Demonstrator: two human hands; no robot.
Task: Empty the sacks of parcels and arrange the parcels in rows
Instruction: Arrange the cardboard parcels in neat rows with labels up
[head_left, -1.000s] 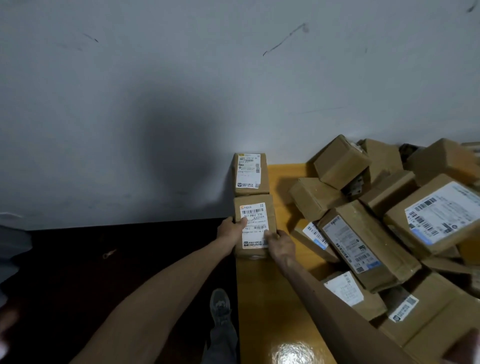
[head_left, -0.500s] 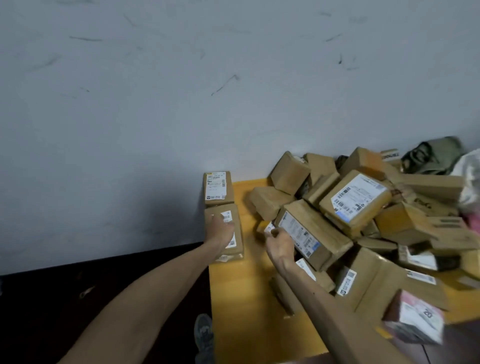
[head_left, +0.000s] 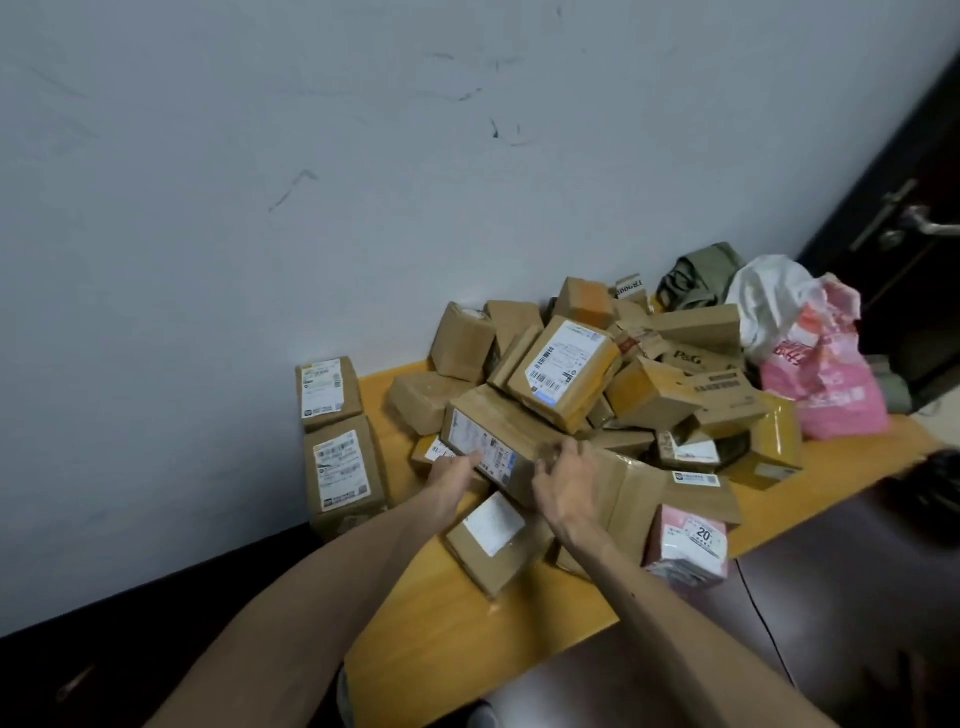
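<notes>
Parcel (head_left: 496, 434) between left hand (head_left: 453, 472), right hand (head_left: 565, 480)

Left hand (head_left: 454, 470) touches labelled end of long parcel (head_left: 498, 431), right hand (head_left: 569, 486) curls over its top edge. Two labelled parcels (head_left: 343, 470) sit in line at left edge of yellow table (head_left: 441, 623).
</notes>
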